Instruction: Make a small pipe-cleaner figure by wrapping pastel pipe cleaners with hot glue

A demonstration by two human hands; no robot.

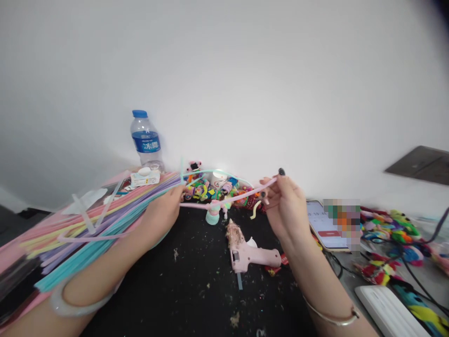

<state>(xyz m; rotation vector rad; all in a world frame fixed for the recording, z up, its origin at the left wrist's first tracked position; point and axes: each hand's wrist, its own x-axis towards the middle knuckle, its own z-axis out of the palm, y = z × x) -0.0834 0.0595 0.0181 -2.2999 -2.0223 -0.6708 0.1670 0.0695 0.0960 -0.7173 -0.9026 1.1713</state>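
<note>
My left hand [163, 210] is closed, pinching one end of a pink pipe cleaner [228, 198] beside a large heap of pastel pipe cleaners [87, 224]. My right hand [286, 201] is closed on the other end, so the pink strand stretches between both hands above the black mat [196, 285]. A thin light-blue pipe cleaner [217, 172] arcs just above it. Below the strand stands a small pastel figure [212, 216].
A pink glue gun [245, 252] lies on the mat near my right wrist. A water bottle [146, 140] stands by the wall. Colourful pipe-cleaner pieces [217, 189] pile at the back. A phone [324, 224], fuzzy toys [396, 234], cables and a white keyboard [389, 311] are on the right.
</note>
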